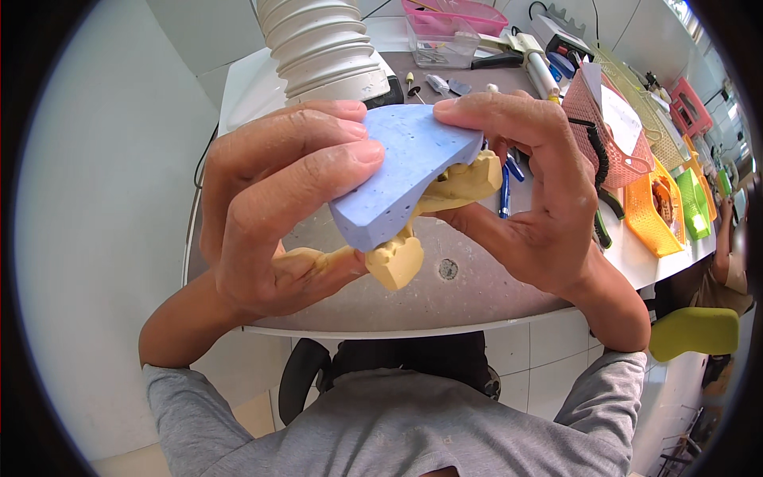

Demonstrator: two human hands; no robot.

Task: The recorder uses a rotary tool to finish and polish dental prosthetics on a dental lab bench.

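A blue plaster block (401,163) with small pits is held up over the bench, joined to yellow dental casts (393,261) showing beneath it on the lower and right sides. My left hand (278,199) grips it from the left, fingertips on the blue top and thumb low by the yellow cast. My right hand (540,199) holds it from the right, index finger on the blue top and thumb underneath at the yellow cast. Both hands are closed on the model.
Behind are a white ribbed hose (314,48), clear box (441,44), blue pens (505,195) and small tools. Pink (632,155), orange (642,224) and green (695,211) baskets line the right. The grey bench top (477,302) has a curved front edge. Another person (723,282) sits far right near a green chair (691,334).
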